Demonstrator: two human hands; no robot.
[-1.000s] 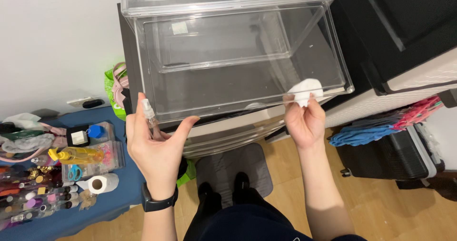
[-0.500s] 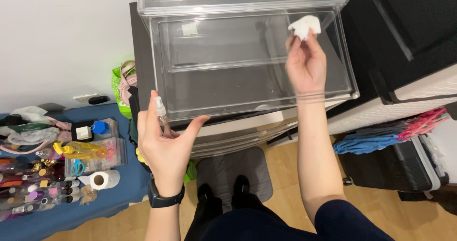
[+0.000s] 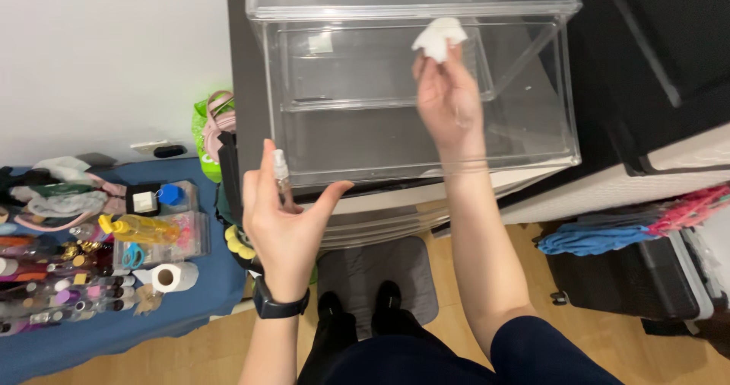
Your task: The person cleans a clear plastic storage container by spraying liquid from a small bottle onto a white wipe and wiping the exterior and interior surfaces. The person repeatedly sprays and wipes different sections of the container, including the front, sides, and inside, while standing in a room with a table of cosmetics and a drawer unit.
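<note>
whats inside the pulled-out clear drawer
Only the right hand reaching in, pinching a white wipe near the back wall. The clear drawer shows a bare floor; the spot beneath the forearm is covered.

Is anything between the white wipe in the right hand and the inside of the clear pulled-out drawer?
Nothing visible. The right hand already reaches over the front wall of the clear drawer and holds the white wipe inside it, near the back. The left hand, with the small spray bottle, stays outside.
</note>
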